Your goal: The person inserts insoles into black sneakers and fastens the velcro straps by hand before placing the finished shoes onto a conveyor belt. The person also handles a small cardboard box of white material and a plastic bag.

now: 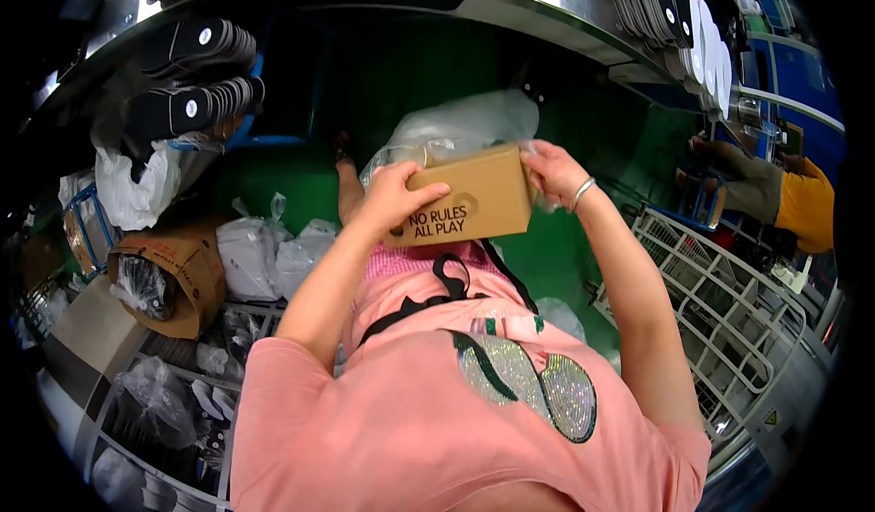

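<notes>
A brown cardboard box [488, 193] with dark print on its face is held up above my lap. My left hand [399, 199] grips its left end, thumb across the printed face and fingers over the top edge. Behind the box spreads a clear plastic bag [465, 122], blurred and partly hidden by it. At the box's right end, my right hand [554, 173] is closed, pinching thin clear plastic that hangs below its fingers. How far the bag covers the box is hard to tell.
Stacks of dark insoles [196, 47] and a white plastic bag [137, 184] are at the left. An open carton [187, 280] stands below them. A white wire rack [702, 284] is at my right, with another person's yellow garment [807, 202] beyond. A metal table edge [510, 15] crosses ahead.
</notes>
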